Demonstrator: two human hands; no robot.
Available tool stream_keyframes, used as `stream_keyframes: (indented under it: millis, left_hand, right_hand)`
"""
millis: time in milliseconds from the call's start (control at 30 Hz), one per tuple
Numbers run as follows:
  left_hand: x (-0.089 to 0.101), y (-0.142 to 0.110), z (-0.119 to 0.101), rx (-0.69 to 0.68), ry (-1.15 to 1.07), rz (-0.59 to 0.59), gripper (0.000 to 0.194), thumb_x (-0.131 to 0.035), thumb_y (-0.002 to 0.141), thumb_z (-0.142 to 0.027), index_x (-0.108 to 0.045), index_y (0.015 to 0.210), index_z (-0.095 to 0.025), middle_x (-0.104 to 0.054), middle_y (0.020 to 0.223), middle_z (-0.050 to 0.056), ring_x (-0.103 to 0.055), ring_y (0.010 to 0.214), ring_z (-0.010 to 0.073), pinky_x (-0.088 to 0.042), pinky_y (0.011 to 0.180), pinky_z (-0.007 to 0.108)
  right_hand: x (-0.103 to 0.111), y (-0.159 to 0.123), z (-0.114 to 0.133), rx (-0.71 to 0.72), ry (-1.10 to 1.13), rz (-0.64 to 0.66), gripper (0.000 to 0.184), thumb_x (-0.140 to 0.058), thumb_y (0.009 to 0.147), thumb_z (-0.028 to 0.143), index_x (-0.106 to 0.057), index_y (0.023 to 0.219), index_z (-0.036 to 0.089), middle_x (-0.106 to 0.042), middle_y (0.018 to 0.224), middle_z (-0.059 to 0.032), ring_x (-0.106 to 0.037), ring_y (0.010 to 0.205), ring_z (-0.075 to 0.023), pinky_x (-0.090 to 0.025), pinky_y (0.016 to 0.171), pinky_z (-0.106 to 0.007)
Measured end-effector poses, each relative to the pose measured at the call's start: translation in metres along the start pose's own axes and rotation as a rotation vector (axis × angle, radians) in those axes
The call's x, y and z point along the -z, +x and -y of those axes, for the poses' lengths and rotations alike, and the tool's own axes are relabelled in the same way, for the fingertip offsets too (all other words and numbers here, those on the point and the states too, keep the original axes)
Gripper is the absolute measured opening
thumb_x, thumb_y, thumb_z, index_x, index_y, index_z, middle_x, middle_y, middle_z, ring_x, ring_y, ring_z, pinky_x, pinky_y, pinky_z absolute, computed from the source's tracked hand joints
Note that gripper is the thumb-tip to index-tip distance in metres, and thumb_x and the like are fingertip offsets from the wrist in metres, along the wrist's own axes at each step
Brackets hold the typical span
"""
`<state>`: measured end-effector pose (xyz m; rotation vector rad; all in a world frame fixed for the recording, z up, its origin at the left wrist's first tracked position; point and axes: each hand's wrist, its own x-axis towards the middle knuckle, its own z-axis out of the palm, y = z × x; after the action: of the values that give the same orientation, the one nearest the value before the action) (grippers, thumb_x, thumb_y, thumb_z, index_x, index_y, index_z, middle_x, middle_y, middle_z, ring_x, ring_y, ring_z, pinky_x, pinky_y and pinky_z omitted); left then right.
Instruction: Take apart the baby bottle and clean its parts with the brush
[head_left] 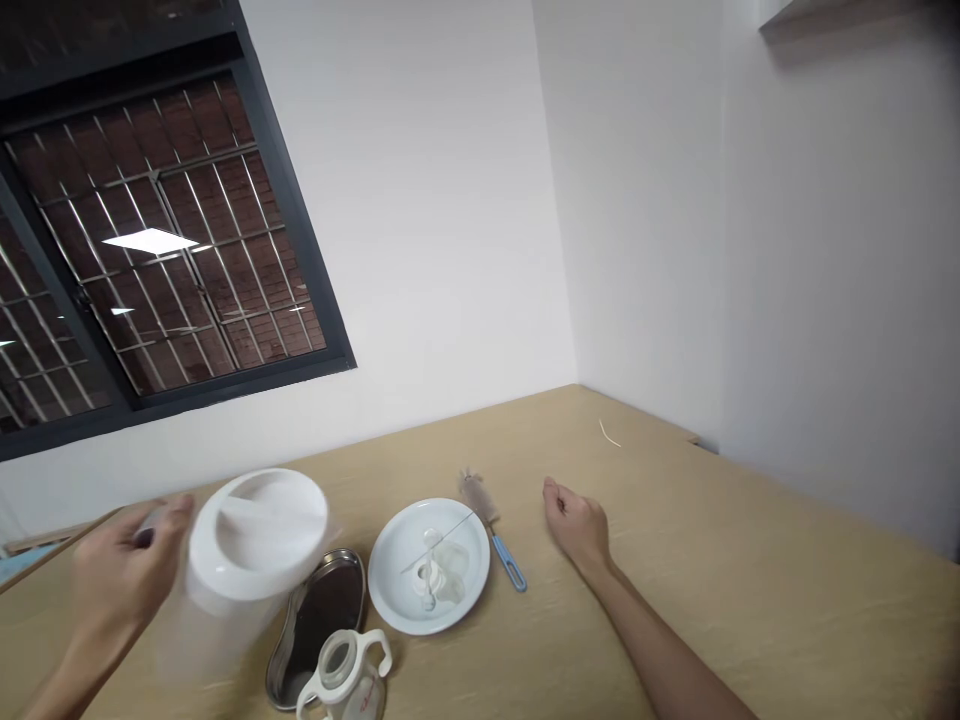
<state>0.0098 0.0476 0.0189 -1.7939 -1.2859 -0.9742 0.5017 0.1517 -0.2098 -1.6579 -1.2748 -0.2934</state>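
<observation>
My left hand (129, 562) is wrapped round the handle of a translucent water jug (217, 635) with a white lid (262, 530). The jug is up on the left, blurred by motion, above a kidney-shaped steel tray (322, 610). A two-handled baby bottle (346, 675) stands in front of the tray, its mouth uncovered. On the white plate (386, 600) lie small clear and white parts (439, 575), perhaps a teat, and a thin straw-like piece. My right hand (577, 522) rests on the table in a loose fist, with nothing visible in it.
A bottle brush (506, 560) with a blue handle lies right of the plate, its bristles pointing away. Farther back on the wooden table (712, 590) is a thin pale strip (609, 435). White walls and a barred window (165, 240) border the table.
</observation>
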Motion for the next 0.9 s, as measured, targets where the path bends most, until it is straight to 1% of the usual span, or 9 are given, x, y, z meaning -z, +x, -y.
stream_keyframes:
  millis: [33, 67, 133, 200, 267, 367, 633, 767, 900]
  left_hand:
    - [-0.003, 0.007, -0.013, 0.081, 0.037, -0.01, 0.035, -0.049, 0.088, -0.036, -0.055, 0.059, -0.018, -0.049, 0.04, -0.003, -0.049, 0.039, 0.0144, -0.035, 0.041, 0.022]
    - [-0.008, 0.013, -0.025, 0.086, 0.04, 0.003, 0.038, -0.047, 0.089, -0.039, -0.055, 0.059, -0.018, -0.048, 0.039, -0.003, -0.048, 0.039, 0.0137, -0.036, 0.043, 0.023]
    - [-0.02, 0.02, -0.047, -0.032, -0.005, 0.059, 0.044, -0.049, 0.088, -0.047, -0.052, 0.055, -0.018, -0.047, 0.038, -0.004, -0.045, 0.035, 0.0108, -0.034, 0.042, 0.021]
    - [-0.035, 0.024, -0.062, -0.167, -0.015, 0.046, 0.045, -0.052, 0.085, -0.05, -0.05, 0.053, -0.018, -0.046, 0.038, -0.004, -0.044, 0.035, 0.0098, -0.032, 0.043, 0.021]
    - [-0.05, 0.025, -0.075, -0.277, -0.015, 0.047, 0.044, -0.054, 0.083, -0.05, -0.048, 0.053, -0.018, -0.046, 0.039, -0.004, -0.043, 0.035, 0.0096, -0.03, 0.043, 0.022]
    - [-0.068, 0.028, -0.096, -0.385, -0.036, 0.106, 0.041, -0.055, 0.083, -0.047, -0.046, 0.054, -0.019, -0.046, 0.039, -0.003, -0.043, 0.035, 0.0103, -0.026, 0.043, 0.023]
    - [-0.107, 0.049, -0.16, -0.406, -0.103, 0.285, 0.041, -0.051, 0.081, -0.05, -0.044, 0.054, -0.02, -0.055, 0.045, 0.002, -0.048, 0.039, 0.0128, -0.025, 0.045, 0.025]
    - [-0.123, 0.066, -0.168, -0.42, -0.069, 0.329, 0.041, -0.048, 0.083, -0.051, -0.049, 0.057, -0.019, -0.06, 0.05, 0.005, -0.052, 0.042, 0.0154, -0.025, 0.047, 0.026]
    - [-0.128, 0.075, -0.152, -0.407, -0.023, 0.355, 0.041, -0.047, 0.085, -0.051, -0.052, 0.06, -0.019, -0.063, 0.053, 0.006, -0.056, 0.045, 0.0178, -0.025, 0.049, 0.027]
  right_hand:
    - [0.0, 0.0, 0.0, 0.001, 0.0, 0.001, 0.064, -0.028, 0.098, 0.049, -0.067, 0.059, 0.017, -0.062, 0.053, -0.0084, -0.042, 0.046, -0.0128, -0.02, 0.057, -0.03]
    - [0.0, 0.0, 0.0, 0.001, -0.001, 0.001, 0.065, -0.027, 0.098, 0.05, -0.067, 0.059, 0.017, -0.062, 0.054, -0.0087, -0.041, 0.046, -0.0128, -0.02, 0.057, -0.03]
    - [-0.001, 0.0, -0.001, 0.001, -0.002, 0.0, 0.066, -0.026, 0.099, 0.05, -0.068, 0.06, 0.016, -0.063, 0.054, -0.0094, -0.041, 0.046, -0.0128, -0.019, 0.057, -0.031]
    - [-0.002, 0.0, -0.001, -0.001, -0.004, -0.001, 0.067, -0.026, 0.099, 0.049, -0.068, 0.06, 0.016, -0.064, 0.055, -0.0098, -0.041, 0.046, -0.0128, -0.019, 0.058, -0.031]
    - [-0.003, 0.0, -0.002, -0.004, -0.006, -0.004, 0.065, -0.026, 0.099, 0.048, -0.068, 0.06, 0.016, -0.064, 0.055, -0.0098, -0.042, 0.046, -0.0127, -0.018, 0.058, -0.031]
    - [-0.003, 0.0, -0.002, -0.006, -0.008, -0.005, 0.062, -0.028, 0.099, 0.046, -0.068, 0.061, 0.016, -0.065, 0.057, -0.0098, -0.043, 0.047, -0.0128, -0.018, 0.058, -0.031]
    - [-0.003, -0.001, -0.001, 0.015, -0.011, 0.007, 0.061, -0.03, 0.099, 0.044, -0.068, 0.062, 0.016, -0.067, 0.059, -0.01, -0.044, 0.047, -0.0124, -0.018, 0.057, -0.031]
    - [-0.003, -0.001, -0.001, 0.018, -0.014, 0.011, 0.062, -0.028, 0.1, 0.045, -0.069, 0.063, 0.017, -0.067, 0.06, -0.0095, -0.045, 0.048, -0.0127, -0.019, 0.057, -0.03]
    - [-0.002, -0.001, 0.0, 0.015, -0.018, 0.013, 0.063, -0.028, 0.1, 0.045, -0.069, 0.063, 0.017, -0.067, 0.06, -0.0096, -0.046, 0.048, -0.013, -0.019, 0.057, -0.03]
